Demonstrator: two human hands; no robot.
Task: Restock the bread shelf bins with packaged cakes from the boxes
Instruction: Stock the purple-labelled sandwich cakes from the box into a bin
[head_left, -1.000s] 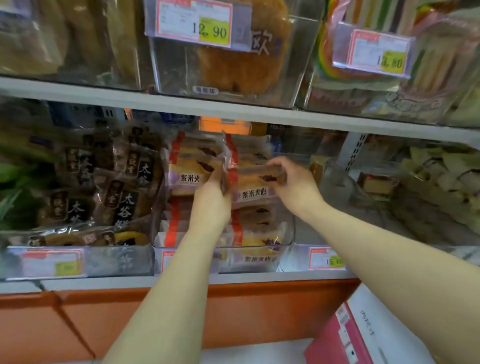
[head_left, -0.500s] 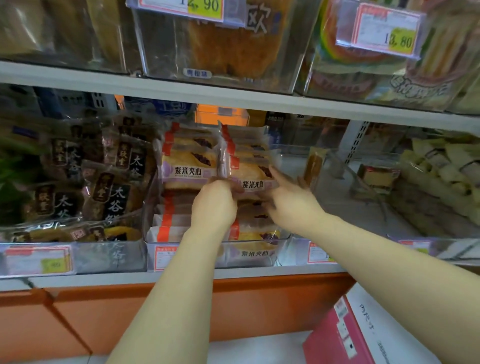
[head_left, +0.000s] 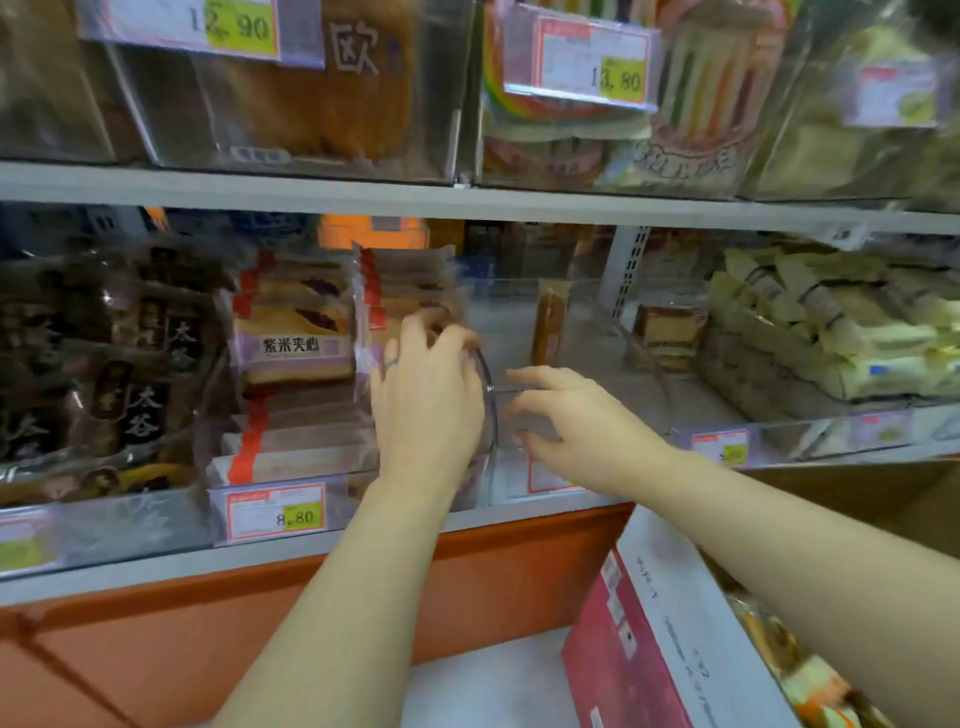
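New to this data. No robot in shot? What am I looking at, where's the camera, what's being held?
No robot: a person works bare-handed, and the single picture comes from a camera on their head, looking forward and down at a shop shelf. The left hand rests on packaged cakes stacked in a clear bin with an 8.80 price tag; whether it grips a pack is hidden. The right hand hovers, fingers relaxed, beside the bin's side wall, holding nothing visible. A red and white box sits lower right.
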